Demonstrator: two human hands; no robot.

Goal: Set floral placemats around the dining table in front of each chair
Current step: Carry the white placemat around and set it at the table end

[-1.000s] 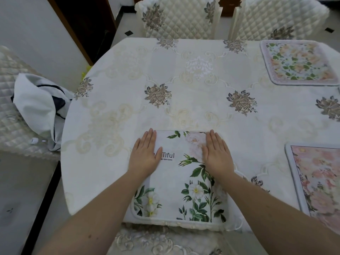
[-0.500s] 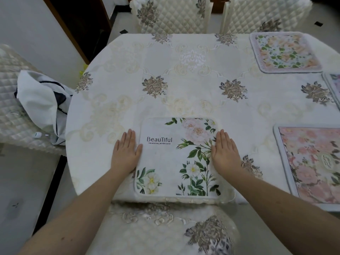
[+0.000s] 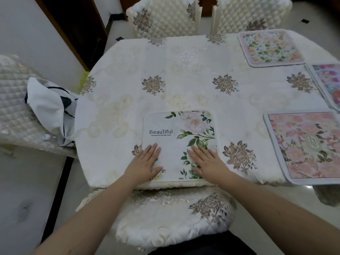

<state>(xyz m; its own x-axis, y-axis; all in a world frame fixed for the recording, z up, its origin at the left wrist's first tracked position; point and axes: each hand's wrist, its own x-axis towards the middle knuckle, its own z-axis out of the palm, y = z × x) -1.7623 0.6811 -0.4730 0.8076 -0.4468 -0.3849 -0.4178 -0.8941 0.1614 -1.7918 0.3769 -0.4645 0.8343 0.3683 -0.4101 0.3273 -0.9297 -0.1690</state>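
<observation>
The white placemat (image 3: 179,144) printed "BeauTiful" lay flat at the near edge of the dining table (image 3: 184,85), square to the cushioned chair (image 3: 165,218) tucked under that edge. Both hands rested on its near half — the left hand (image 3: 145,165) over the near-left corner, the right hand (image 3: 206,163) over the near-right part, on the green leaf print. Its near edge ran just along the table's rim, under the wrists.

To its right, apart from it, a pink placemat (image 3: 305,146) lay at the same rim, one corner reaching slightly past the edge. Farther off sat a pale floral placemat (image 3: 270,47) before a quilted chair (image 3: 252,15), and a purple-toned placemat (image 3: 327,83) cut off by the frame's right side. The cloth to the left and beyond the white mat showed only embroidered flowers, with another quilted chair (image 3: 163,17) at the far side.

Each hand was flat, fingers straight and close together, palms pressing the mat — gripping nothing. A white garment (image 3: 49,109) lay on a seat to the left.
</observation>
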